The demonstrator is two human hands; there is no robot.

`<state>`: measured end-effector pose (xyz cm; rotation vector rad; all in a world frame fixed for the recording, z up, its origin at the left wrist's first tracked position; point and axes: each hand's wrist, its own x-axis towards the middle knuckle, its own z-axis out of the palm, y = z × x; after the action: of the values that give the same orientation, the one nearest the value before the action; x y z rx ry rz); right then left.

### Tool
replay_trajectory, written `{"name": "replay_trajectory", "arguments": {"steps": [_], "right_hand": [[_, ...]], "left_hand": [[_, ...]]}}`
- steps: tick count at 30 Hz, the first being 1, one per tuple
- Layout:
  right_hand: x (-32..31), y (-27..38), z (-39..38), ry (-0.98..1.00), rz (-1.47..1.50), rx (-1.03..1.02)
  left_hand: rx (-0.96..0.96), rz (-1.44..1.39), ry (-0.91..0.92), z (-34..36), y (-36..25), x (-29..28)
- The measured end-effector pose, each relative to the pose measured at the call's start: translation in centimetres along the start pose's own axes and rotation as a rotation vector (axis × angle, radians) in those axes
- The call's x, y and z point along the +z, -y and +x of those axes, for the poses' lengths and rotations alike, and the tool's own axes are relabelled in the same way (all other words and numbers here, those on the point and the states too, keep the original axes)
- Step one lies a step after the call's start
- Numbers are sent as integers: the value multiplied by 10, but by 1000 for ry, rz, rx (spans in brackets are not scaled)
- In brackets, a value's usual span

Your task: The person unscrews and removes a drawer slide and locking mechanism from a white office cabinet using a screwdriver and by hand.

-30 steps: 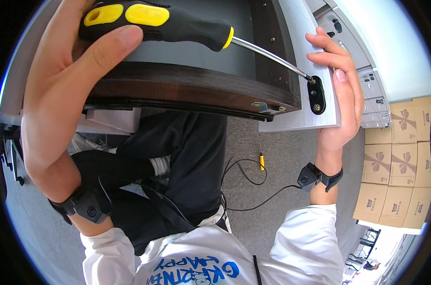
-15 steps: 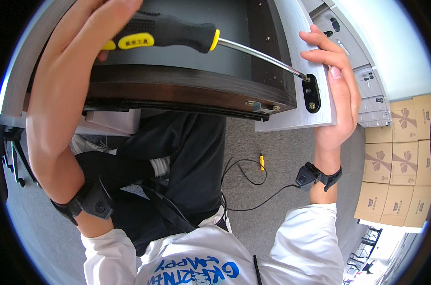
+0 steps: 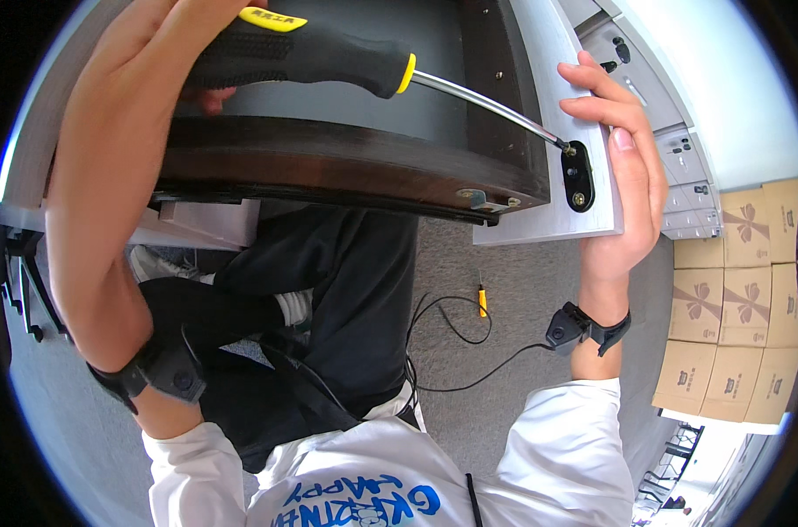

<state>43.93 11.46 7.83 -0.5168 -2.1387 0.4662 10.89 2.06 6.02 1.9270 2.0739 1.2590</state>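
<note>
One screwdriver (image 3: 377,68) got rolled a bit since moment before, axis mostly sideways, tip aimed down-right; left hand (image 3: 169,39) clutched handle (image 3: 307,60), right hand (image 3: 632,171) clasped board (image 3: 553,222).

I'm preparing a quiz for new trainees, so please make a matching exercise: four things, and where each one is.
1. Left hand
2. Right hand
3. Small yellow-handled tool
4. Cardboard boxes

A. Stacked at far right
B. Against the pale panel's edge
C. Around the large screwdriver's handle
D. Lying on the floor

Pairs: 1-C, 2-B, 3-D, 4-A
</note>
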Motion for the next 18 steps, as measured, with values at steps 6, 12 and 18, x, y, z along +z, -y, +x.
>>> {"name": "replay_trajectory", "arguments": {"steps": [6,12,18], "right_hand": [[1,0,0,1,4,-7],[-2,-1,-2,-5,-1,-2],[-2,-2,-3,0,4,-1]], "left_hand": [[-158,-79,142,-7,5,-12],[209,83,99,-8,-5,-14],[93,52,105,-5,-10,-4]]}}
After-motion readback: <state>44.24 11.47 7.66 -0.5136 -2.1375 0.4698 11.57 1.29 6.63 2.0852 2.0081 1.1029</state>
